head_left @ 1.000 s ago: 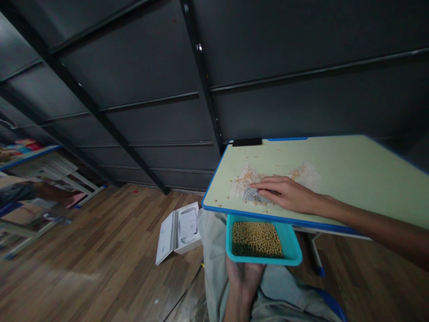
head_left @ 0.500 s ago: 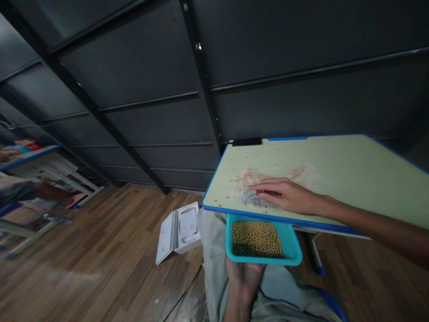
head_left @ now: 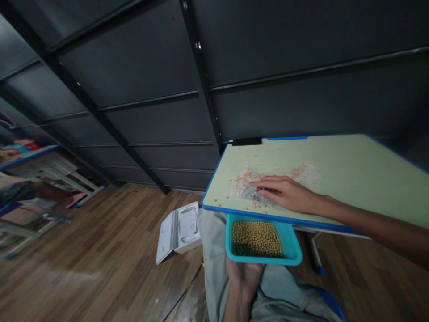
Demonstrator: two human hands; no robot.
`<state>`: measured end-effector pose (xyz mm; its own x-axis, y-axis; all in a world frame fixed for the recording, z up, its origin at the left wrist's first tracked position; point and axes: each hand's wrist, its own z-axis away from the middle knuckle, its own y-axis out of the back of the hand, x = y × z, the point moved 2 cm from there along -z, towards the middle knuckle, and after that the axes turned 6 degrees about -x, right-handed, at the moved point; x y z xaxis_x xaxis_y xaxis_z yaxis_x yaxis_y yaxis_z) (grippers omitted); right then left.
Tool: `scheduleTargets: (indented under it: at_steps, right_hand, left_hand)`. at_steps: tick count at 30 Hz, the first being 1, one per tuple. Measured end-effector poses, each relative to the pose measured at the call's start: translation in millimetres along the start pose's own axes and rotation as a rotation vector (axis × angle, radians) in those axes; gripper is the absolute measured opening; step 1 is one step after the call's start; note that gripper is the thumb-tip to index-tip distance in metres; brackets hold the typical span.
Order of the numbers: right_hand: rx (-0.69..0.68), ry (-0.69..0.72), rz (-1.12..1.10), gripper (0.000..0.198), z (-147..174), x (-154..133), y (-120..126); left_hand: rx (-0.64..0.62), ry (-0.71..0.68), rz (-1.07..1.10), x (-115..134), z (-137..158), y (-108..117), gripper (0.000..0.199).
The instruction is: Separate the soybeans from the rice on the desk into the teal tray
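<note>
Beans [head_left: 256,239] lie in a tray [head_left: 291,242] — left hand [head_left: 246,272] holds it underneath.

1. A dark wall [head_left: 161,58] is filling the background, its beams slanting across the panels.
2. A white box [head_left: 186,228] is lying open on the wooden floor [head_left: 100,228] — its lid is folding out to the left.
3. A thin dark cable [head_left: 184,293] is running along the floor near the box.
4. At far left, another table [head_left: 30,158] is bearing a red thing [head_left: 32,145] among blurred others — a co-worker's leg [head_left: 50,191] is showing below.
5. A blue chair [head_left: 330,302] is peeking in at bottom right.
</note>
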<state>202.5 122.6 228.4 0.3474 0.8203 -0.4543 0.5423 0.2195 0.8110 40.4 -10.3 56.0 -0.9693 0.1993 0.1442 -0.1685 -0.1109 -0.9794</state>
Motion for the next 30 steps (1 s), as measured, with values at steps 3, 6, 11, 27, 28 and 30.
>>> scheduleTargets:
  at_steps: [3, 6, 11, 27, 28, 30]
  right_hand:
    - [-0.019, 0.012, -0.006, 0.037, -0.8, -1.3, -1.0]
    - [-0.031, 0.029, -0.011, 0.035, -1.7, -4.8, -0.8]
    - [-0.049, 0.033, -0.028, 0.034, -1.2, -6.2, -0.7]
    - [-0.118, 0.033, -0.037, 0.037, 1.4, -5.6, -3.3]
    - [-0.117, 0.035, -0.038, 0.037, 1.6, -5.4, -3.4]
    - [-0.117, 0.035, -0.040, 0.037, 1.9, -5.1, -3.6]
  left_hand:
    - [0.006, 0.002, 0.016, 0.1, 0.2, -1.6, 0.040]
    - [-0.010, 0.006, 0.014, 0.4, 0.4, -1.6, 0.040]
    - [-0.009, 0.018, -0.001, 0.1, 1.5, 1.2, 0.040]
    - [0.020, 0.009, -0.002, -0.1, 0.0, 3.1, 0.041]
    - [0.016, 0.009, -0.001, -0.1, -0.3, 3.0, 0.041]
    - [0.007, 0.008, 0.005, -0.1, -1.2, 2.8, 0.041]
